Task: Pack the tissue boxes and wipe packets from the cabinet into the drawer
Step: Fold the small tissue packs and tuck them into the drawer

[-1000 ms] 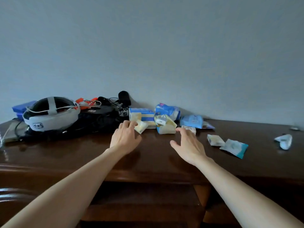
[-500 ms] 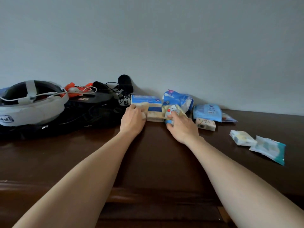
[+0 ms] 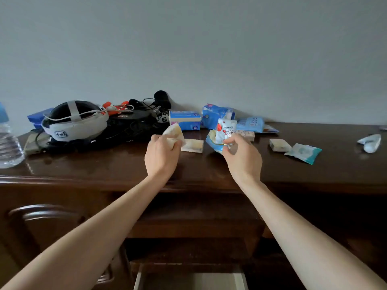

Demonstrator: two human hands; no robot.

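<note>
Now our left hand (image 3: 162,156) pinches a soft pale tissue pack (image 3: 173,133) above the counter (image 3: 104,164); our right hand (image 3: 240,156) clasps a crinkly wipe packet (image 3: 225,129). Both seem light, squashable, best gripped mid-body.

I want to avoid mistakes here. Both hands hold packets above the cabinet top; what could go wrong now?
1. The right hand pinches two soft packets together; one might slip out on the way to the open drawer.
2. The left hand holds a pale packet close to the cables, which could catch.
3. The water bottle stands at the left end; a wide sweep may tip it.
</note>
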